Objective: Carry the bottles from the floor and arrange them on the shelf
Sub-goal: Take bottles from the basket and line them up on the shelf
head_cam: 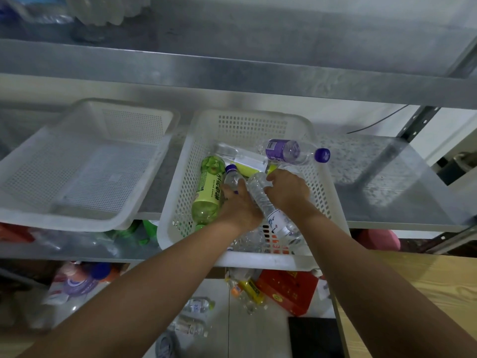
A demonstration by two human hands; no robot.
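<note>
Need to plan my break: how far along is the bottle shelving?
Done: several bottles, including the green bottle, lie in the right basket. In hand: left hand grips a small purple-capped bottle, right hand a clear bottle. Left: floor bottles below the shelf.

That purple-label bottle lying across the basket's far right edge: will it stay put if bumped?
Probably not: the purple-label bottle lies on its side over the basket rim, so it may roll off. It looks empty, so it is likely light and easily crushed.
</note>
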